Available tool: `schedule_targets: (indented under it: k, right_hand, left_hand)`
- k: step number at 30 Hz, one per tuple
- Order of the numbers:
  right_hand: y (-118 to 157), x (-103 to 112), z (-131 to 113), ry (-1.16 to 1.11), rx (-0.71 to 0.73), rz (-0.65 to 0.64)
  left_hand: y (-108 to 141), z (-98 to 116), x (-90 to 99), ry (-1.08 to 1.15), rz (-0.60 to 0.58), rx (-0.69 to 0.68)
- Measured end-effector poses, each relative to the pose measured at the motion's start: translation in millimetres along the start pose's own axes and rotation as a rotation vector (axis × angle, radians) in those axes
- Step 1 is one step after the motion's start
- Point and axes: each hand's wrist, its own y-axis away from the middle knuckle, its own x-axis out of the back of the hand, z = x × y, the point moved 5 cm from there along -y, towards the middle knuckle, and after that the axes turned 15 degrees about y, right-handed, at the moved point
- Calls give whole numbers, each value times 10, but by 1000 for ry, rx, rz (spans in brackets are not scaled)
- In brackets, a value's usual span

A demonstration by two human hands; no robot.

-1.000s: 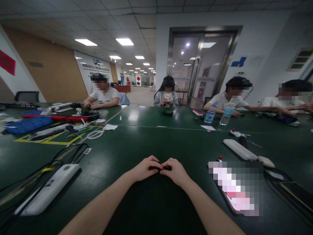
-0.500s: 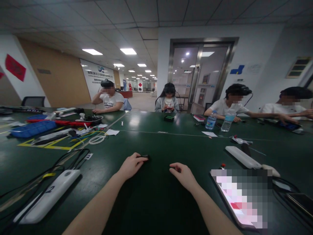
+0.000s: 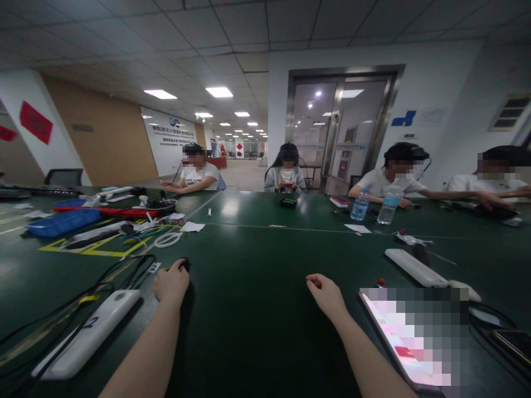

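Pinching a small dark part (image 3: 185,265) in my left hand (image 3: 171,283), I'm keeping my right hand (image 3: 326,296) loosely curled, well apart, both above the near side of the table (image 3: 249,265). A white case (image 3: 89,334) is lying just beside my left hand, a blurred tablet (image 3: 415,337) beside my right; a blue basket's (image 3: 62,223) contents are too small to tell.

Glass dbl doors (image 3: 341,130) w/ steel frame, wood-panel wall (image 3: 99,141), ceiling lts (image 3: 219,92).

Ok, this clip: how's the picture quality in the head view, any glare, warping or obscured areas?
In the head view, the ceiling lights leave glare on the green table top, wide-angle warping bows the table's edges, a coarse mosaic hides the flat device at lower right, and faces are pixelated.
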Motion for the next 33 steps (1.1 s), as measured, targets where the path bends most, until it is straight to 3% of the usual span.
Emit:
schedule_targets:
  k: [21,28,33]
  right_hand:
    - [48,15,-67,27,16,-44]
    - [38,12,-83,74,36,-19]
    - [41,4,-74,68,33,-39]
  left_hand:
    - [-65,-52,-2,37,34,-10]
    - [-81,-66,-26,37,110,-23]
    - [-119,-77,-64,13,87,-34]
